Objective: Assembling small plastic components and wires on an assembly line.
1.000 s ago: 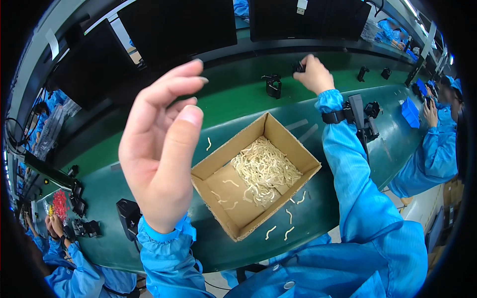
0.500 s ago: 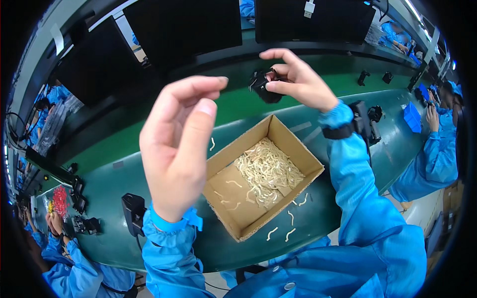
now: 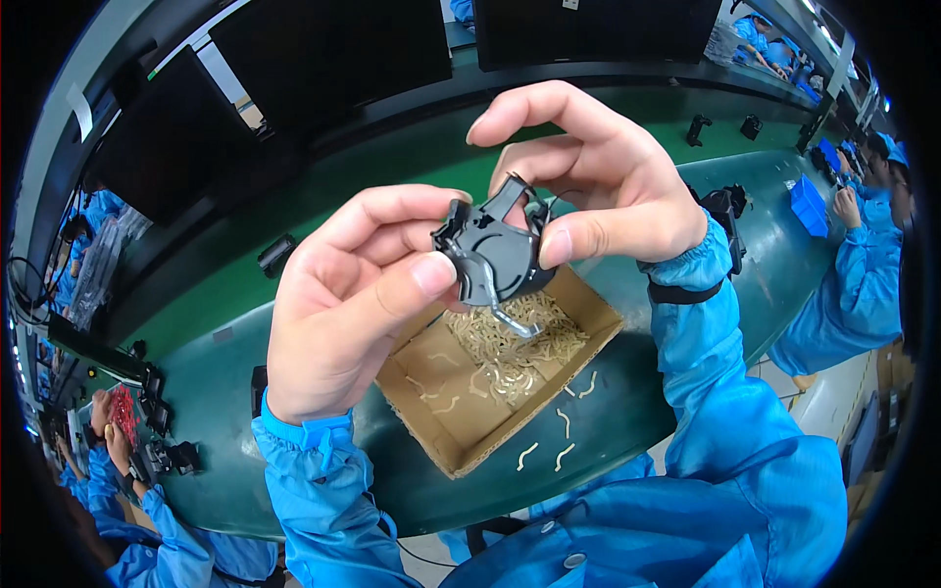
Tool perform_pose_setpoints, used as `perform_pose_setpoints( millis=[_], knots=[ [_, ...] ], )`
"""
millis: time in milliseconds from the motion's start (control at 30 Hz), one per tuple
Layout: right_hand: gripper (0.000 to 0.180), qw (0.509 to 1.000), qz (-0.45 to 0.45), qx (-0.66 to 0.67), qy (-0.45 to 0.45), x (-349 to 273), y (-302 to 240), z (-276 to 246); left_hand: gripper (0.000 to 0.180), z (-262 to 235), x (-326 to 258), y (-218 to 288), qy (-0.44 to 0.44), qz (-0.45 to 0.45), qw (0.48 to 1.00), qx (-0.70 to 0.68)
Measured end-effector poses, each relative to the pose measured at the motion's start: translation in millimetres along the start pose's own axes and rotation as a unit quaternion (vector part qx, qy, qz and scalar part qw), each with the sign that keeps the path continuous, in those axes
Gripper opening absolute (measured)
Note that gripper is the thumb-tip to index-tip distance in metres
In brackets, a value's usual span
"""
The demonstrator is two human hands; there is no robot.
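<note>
Both hands hold a black moulded plastic part with a round, shallow middle and jagged edges above the box. My left hand pinches its left edge between thumb and fingers. On the opposite edge presses the thumb of my right hand, whose index finger arches free above. A bent silvery metal strip crosses the face of the part and sticks out at its lower side. Below sits an open cardboard box, partly hidden by my hands, with a heap of pale, wavy strips in it.
Several loose strips lie on the green table right of the box. Black parts rest farther back. A blue bin stands at the right near a co-worker. Another co-worker's hands are at the left, beside red pieces. Dark screens line the back.
My left hand, empty before, has moved right and taken hold of the black part. My right hand has brought the part nearer and lower, with its face and metal strip now showing.
</note>
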State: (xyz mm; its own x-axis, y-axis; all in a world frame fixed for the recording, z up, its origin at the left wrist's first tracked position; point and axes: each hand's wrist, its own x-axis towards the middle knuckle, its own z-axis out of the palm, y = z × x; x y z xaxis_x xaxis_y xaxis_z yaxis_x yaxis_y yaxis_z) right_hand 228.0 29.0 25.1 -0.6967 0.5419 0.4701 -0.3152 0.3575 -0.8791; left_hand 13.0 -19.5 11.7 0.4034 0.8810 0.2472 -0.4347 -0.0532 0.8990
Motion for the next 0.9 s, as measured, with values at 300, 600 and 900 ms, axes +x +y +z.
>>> perform_pose_setpoints(
  millis=[300, 600, 900],
  knots=[
    [0.050, 0.912, -0.153, -0.249, 0.287, 8, 3, 13, 0.055, -4, 0, 5, 0.034, 0.076, 0.996, 0.011],
    [0.018, 0.956, -0.023, -0.153, 0.248, 6, 7, 46, 0.039, 17, -2, -11, 0.151, 0.246, 0.946, 0.150],
    [0.011, 0.901, -0.174, -0.222, 0.328, 4, 11, 55, 0.031, 23, -3, -18, 0.112, 0.251, 0.953, 0.127]
  ],
)
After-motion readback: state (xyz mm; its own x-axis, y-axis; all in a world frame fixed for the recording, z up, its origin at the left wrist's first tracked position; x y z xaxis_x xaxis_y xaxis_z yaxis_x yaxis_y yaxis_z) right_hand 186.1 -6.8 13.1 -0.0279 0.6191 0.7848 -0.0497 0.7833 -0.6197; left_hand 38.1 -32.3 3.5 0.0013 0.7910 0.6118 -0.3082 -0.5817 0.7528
